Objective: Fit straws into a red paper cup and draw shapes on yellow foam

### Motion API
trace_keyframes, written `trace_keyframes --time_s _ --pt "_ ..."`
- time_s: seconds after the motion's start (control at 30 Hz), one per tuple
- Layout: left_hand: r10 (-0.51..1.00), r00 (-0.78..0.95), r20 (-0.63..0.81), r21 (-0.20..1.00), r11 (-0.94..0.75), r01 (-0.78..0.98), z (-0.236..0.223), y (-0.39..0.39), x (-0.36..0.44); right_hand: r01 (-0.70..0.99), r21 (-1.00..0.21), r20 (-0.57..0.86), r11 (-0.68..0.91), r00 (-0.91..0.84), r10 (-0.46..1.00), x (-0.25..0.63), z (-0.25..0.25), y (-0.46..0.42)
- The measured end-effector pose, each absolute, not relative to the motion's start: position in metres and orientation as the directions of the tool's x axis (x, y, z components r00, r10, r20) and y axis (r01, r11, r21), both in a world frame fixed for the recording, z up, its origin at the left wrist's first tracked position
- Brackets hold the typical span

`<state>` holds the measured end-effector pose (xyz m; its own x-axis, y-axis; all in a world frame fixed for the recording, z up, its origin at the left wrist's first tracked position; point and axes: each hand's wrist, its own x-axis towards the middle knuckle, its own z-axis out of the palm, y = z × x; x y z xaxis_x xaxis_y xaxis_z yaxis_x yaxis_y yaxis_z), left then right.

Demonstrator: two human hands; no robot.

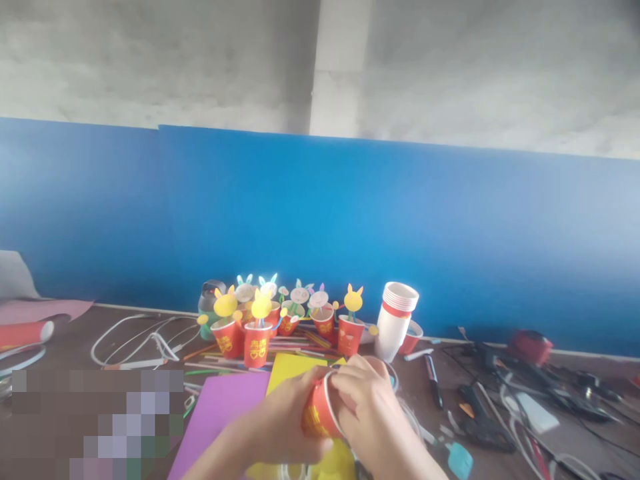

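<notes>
Cup (316, 412): red, right of purple sheet (220, 413); probably light, crushable; best held gently round its side;
Left hand (287, 413): fingers grasping cup wall;
Right hand (367, 403): fingers at rim; cannot tell whether gripping

Head-worn view, forward and down across the tabletop (73, 347)

Looks like a craft workshop, with bare concrete wall (240, 60) behind a blue partition (300, 200), purple paper (220, 413) near left on a dark table (75, 337), decorated red cups (257, 348) farther back, tangled cables (515, 437) at right.
</notes>
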<state>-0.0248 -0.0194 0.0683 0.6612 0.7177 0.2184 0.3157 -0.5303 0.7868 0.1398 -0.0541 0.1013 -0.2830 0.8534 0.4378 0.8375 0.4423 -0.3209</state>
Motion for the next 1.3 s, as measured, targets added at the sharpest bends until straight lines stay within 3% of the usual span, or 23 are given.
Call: trace_keyframes --time_s 0.13,0.3,0.53,0.7,0.87,1.0,1.1,1.2,1.3 --pt "0.717 0.648 0.258 0.823 -0.515 0.241 0.064 -0.018 -0.023 0.852 -0.369 0.386 0.371 -0.222 0.895 0.146 0.101 -0.054" --pt "0.707 0.658 0.261 0.848 -0.493 0.193 0.061 -0.018 -0.021 0.814 -0.376 0.397 0.442 -0.29 0.871 0.152 0.103 -0.056" --pt "0.691 0.702 0.171 0.801 -0.513 0.31 0.068 -0.02 -0.024 0.794 -0.334 0.452 0.508 -0.338 0.825 0.141 0.099 -0.056" --pt "0.697 0.686 0.207 0.778 -0.542 0.317 0.071 -0.021 -0.024 0.794 -0.378 0.484 0.476 -0.269 0.833 0.141 0.096 -0.053" --pt "0.72 0.66 0.215 0.744 -0.558 0.367 0.064 -0.021 -0.022 0.728 -0.533 0.504 0.431 -0.136 0.853 0.151 0.103 -0.053" --pt "0.737 0.644 0.205 0.698 -0.571 0.432 0.061 -0.023 -0.017 0.725 -0.47 0.467 0.504 -0.28 0.839 0.144 0.099 -0.053" --pt "0.749 0.621 0.232 0.695 -0.574 0.433 0.066 -0.026 -0.012 0.718 -0.446 0.52 0.534 -0.279 0.808 0.136 0.091 -0.052" --pt "0.755 0.612 0.237 0.735 -0.551 0.395 0.07 -0.029 -0.009 0.655 -0.573 0.524 0.492 -0.169 0.835 0.131 0.086 -0.05" --pt "0.78 0.6 0.178 0.765 -0.494 0.414 0.07 -0.029 -0.011 0.541 -0.74 0.428 0.398 -0.077 0.9 0.13 0.088 -0.047"
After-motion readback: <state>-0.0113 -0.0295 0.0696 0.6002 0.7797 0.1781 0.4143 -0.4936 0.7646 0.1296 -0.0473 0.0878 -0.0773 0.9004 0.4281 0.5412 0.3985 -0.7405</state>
